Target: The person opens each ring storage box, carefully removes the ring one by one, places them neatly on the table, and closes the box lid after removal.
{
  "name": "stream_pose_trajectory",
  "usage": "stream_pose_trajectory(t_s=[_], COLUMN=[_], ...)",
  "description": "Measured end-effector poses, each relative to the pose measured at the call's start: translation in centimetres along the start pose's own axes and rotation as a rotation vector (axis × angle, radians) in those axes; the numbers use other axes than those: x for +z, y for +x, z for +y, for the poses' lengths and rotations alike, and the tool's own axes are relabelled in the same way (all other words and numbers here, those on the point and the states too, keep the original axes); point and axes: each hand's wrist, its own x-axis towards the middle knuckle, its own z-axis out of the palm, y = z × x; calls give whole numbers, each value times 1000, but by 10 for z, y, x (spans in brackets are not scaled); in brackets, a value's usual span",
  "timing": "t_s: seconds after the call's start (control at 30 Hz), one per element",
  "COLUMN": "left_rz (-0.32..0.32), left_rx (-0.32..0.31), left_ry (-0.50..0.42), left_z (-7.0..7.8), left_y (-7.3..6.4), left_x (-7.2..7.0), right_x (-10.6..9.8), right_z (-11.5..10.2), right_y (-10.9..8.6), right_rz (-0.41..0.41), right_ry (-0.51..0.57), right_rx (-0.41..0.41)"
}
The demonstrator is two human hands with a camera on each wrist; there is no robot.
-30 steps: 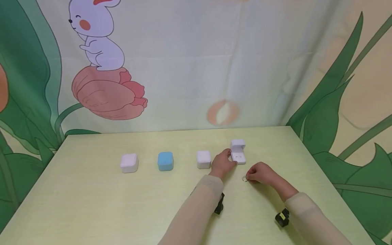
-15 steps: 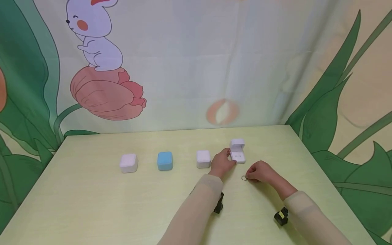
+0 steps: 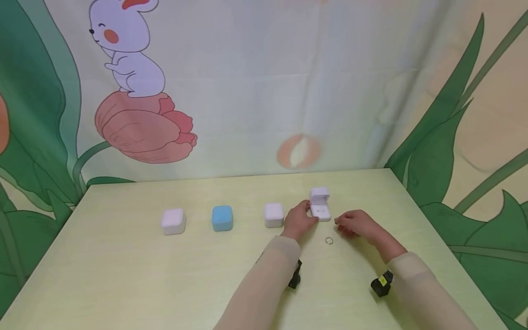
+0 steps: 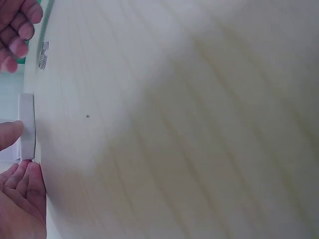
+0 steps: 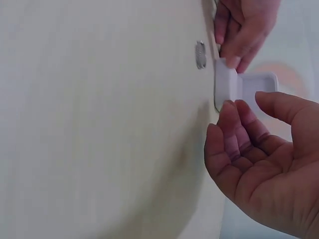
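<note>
A small white jewelry box [image 3: 320, 211] stands with its lid raised near the back right of the table. My left hand [image 3: 298, 221] holds its base from the left, thumb at the front and fingers at the side. Two tiny marks show on its insert, too small to make out. In front of the box lies a silver ring [image 3: 329, 240], touched by neither hand; the right wrist view shows the ring [image 5: 200, 55] too. My right hand [image 3: 358, 225] hovers to the right of ring and box. Its fingers are loosely bent, with nothing between them and the thumb [image 5: 279, 104].
Left of the open box, three closed boxes form a row: a white one [image 3: 274, 215], a blue one [image 3: 222, 217] and a pale pink one [image 3: 173, 222]. A printed curtain [image 3: 239, 91] hangs behind the pale wooden table [image 3: 123, 275].
My right hand has let go of the ring, leaving it on the table, and has moved up and slightly right. The left hand keeps its hold on the box.
</note>
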Motion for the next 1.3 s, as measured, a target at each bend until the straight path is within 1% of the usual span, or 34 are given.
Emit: stream_pose_trajectory(t_s=[0.13,0.33,0.47,0.53,0.67,0.8,1.0,1.13,1.3], left_rz=[-3,3,1,2,6,9,14,9,-2], left_rx=[-1,6,14,16,19,22,28,20,3], left_ry=[3,-11,-9,-6,-4,-6,8,1,-6], left_z=[0,0,-1,-1,0,1,0,-1,-3], left_y=[-1,0,0,0,0,-1,-2,-2,-3], left_x=[0,1,2,2,2,2,0,1,1], right_x=[-6,-11,-16,-19,-21,-21,-20,-18,-14], right_z=[-2,-8,-14,-15,-16,-16,-15,-13,-14], right_y=[5,22,36,45,57,62,64,67,70], right_rz=[18,54,26,3,-60,-107,-123,-146,-155], right_ry=[76,196,276,298,291,269,246,229,203], right_rx=[9,9,16,21,11,4,-15,-11,-1])
